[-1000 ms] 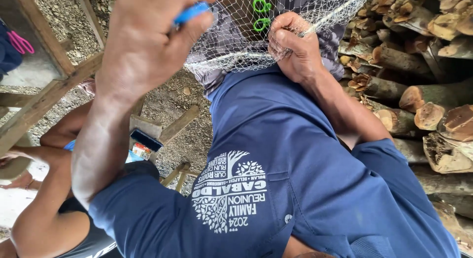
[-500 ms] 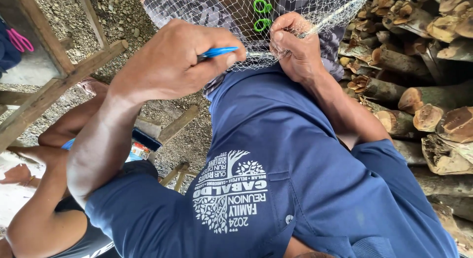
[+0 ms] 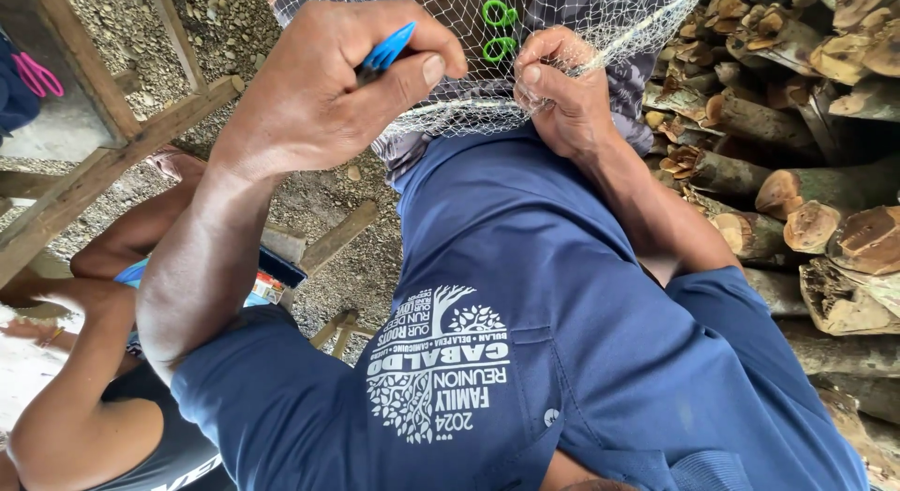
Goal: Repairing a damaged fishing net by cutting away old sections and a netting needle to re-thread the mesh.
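Note:
My left hand [image 3: 314, 92] is closed around a blue netting needle [image 3: 386, 48], whose tip pokes out between thumb and fingers just left of a white mesh net [image 3: 600, 27]. My right hand [image 3: 562, 97] pinches the lower edge of that net above my blue shirt [image 3: 525, 294]. A pair of green scissor handles [image 3: 497, 31] shows through the mesh between the two hands. A thin line from the needle to the net cannot be made out.
Cut firewood logs [image 3: 816, 191] are stacked along the right. Wooden beams [image 3: 103, 163] cross the gravel ground [image 3: 234, 31] on the left. Another person's bare arm [image 3: 75, 378] and dark top fill the lower left corner.
My left hand dipped with the blue needle toward the net, then rose slightly and drew back to the left. My right hand kept its pinch on the net.

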